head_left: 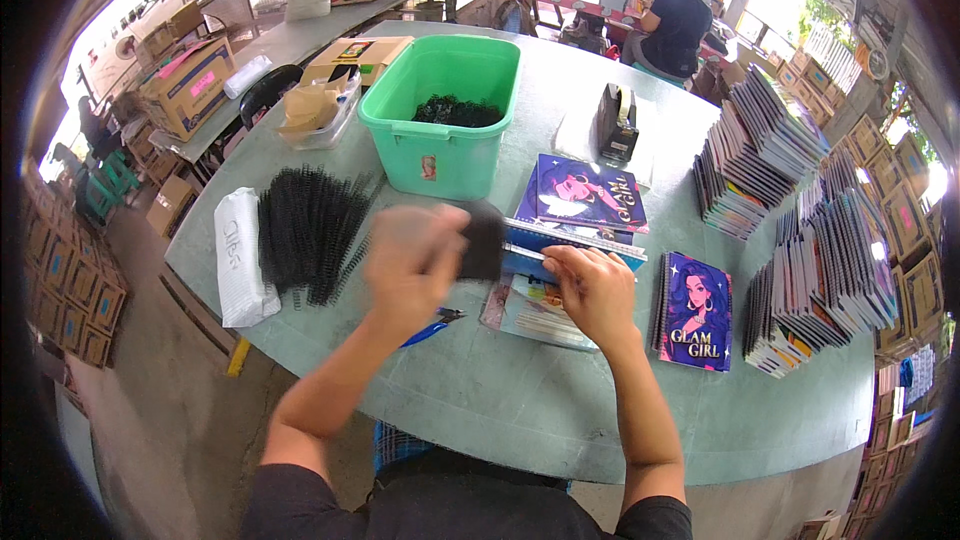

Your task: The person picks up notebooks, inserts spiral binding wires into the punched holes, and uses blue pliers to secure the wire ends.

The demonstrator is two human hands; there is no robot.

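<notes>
My right hand (595, 292) pinches the near edge of a notebook (610, 249) with a blue side and white page edges, seen nearly edge-on. At the notebook's left end my left hand (415, 262) is smeared by motion, and its grip does not show. Against its fingers is a blurred black shape (482, 243), too smeared to name. Purple illustrated notebooks (580, 192) lie just beyond, and more notebooks (550, 318) are partly hidden below the hands. Blue-handled pliers (432, 328) rest near my left wrist. To the left is a heap of black spiral coils (312, 230).
A green tub (437, 165) with black coils stands at the table's far middle. Right of my hands lies one purple spiral notebook (694, 315), with tall notebook stacks (825, 280) beyond. A tape dispenser (617, 125) and a white package (243, 260) are also on the table (480, 390).
</notes>
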